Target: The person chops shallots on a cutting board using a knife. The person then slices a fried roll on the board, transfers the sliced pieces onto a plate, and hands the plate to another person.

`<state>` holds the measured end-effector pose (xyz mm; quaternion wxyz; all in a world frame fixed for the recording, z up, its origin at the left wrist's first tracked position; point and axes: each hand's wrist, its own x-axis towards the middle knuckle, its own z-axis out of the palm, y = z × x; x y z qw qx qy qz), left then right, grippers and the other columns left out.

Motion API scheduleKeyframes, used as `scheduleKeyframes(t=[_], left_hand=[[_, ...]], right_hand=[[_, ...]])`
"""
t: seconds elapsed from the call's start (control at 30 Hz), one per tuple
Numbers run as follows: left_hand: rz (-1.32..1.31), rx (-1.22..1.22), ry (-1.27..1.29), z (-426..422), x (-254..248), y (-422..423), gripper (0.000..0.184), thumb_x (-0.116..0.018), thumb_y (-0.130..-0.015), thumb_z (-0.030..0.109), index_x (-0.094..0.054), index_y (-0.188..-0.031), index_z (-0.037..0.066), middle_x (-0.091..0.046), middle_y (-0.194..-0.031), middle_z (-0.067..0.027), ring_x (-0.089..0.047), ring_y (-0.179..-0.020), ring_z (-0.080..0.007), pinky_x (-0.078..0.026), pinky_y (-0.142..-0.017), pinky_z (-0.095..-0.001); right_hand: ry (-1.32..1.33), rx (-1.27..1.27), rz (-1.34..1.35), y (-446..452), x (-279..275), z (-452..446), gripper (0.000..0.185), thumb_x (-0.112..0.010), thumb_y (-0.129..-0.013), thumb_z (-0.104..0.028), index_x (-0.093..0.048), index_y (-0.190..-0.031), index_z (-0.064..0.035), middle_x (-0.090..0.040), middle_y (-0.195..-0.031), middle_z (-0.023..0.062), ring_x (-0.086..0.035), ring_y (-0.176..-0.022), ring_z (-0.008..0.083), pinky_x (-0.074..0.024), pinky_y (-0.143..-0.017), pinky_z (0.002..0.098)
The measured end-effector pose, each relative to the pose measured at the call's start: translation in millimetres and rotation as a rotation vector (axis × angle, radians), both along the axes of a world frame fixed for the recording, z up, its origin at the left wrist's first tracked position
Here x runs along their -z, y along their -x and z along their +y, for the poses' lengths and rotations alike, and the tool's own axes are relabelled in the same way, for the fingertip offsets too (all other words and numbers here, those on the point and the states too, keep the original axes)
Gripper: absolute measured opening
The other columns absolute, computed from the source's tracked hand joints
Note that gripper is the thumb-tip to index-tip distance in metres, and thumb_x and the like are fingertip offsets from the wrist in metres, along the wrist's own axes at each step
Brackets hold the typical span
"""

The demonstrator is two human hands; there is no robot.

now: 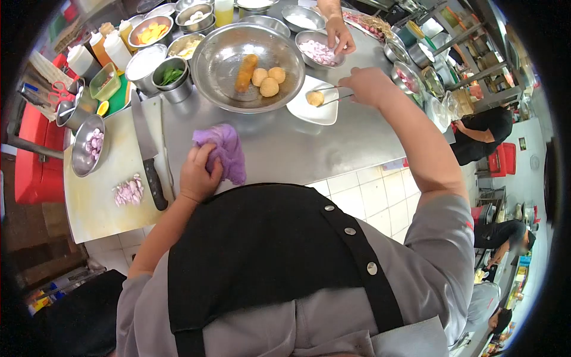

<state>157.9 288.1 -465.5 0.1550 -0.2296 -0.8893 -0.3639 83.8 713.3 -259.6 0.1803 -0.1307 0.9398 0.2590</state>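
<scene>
Plating, I think: right hand point(367, 87) pinching tongs point(336, 100) around a breaded ball point(314, 98) on white dish point(322, 118), left hand point(201, 174) clutching purple cloth point(227, 150); next move needs light pressure.

Place: comm. kitchen | steel worktop point(285, 143) w/ steel bowls point(214, 68), squeeze btls point(117, 52), chopping bd point(89, 199), lg knife point(147, 146), chopped pink veg point(128, 191) | tiled flr point(369, 193) | black apron point(256, 250) on wearer, several ppl point(485, 128) in bkgd
</scene>
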Motion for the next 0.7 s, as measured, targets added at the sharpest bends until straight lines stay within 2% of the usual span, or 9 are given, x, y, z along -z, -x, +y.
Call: scheduleKeyframes(t=[0.13,0.23,0.43,0.7], left_hand=[[0.022,-0.008,-0.019,0.7,1.2,-0.7,0.035,-0.071,-0.087,0.018,-0.064,-0.121,0.012,-0.064,-0.101,-0.0176,-0.066,-0.085,-0.041,-0.056,-0.073,-0.0472],[0.015,-0.011,-0.013,1.4,0.6,0.1,0.034,-0.072,-0.087,0.019,-0.065,-0.12,0.012,-0.064,-0.1,-0.0172,-0.066,-0.083,-0.0406,-0.056,-0.071,-0.0471],[-0.008,-0.014,-0.014,2.3,-0.5,0.2,0.033,-0.072,-0.087,0.018,-0.065,-0.118,0.012,-0.064,-0.098,-0.017,-0.065,-0.081,-0.0407,-0.055,-0.07,-0.0479],[-0.031,-0.016,-0.011,1.1,-1.9,-1.2,0.033,-0.072,-0.087,0.018,-0.065,-0.118,0.012,-0.064,-0.098,-0.0168,-0.066,-0.082,-0.0407,-0.056,-0.071,-0.0478]], right_hand=[[-0.052,0.021,-0.065,11.7,-2.2,-6.7,0.046,-0.076,-0.09,-0.027,-0.066,-0.136,-0.0281,-0.067,-0.117,0.0113,-0.07,-0.106,0.0321,-0.0573,-0.091,0.0432],[-0.022,0.019,-0.03,16.2,2.8,-1.4,0.032,-0.073,-0.09,-0.027,-0.073,-0.122,-0.029,-0.074,-0.113,0.0063,-0.072,-0.108,0.0278,-0.0581,-0.09,0.0434],[0.021,-0.011,-0.01,17.2,7.8,4.4,0.023,-0.069,-0.092,-0.027,-0.075,-0.114,-0.0239,-0.075,-0.108,0.0069,-0.072,-0.106,0.028,-0.0579,-0.09,0.0431],[-0.008,0.032,-0.031,7.6,-7.7,-15.8,0.027,-0.07,-0.093,-0.032,-0.073,-0.116,-0.0204,-0.075,-0.109,0.0076,-0.072,-0.107,0.029,-0.0571,-0.09,0.0439]])
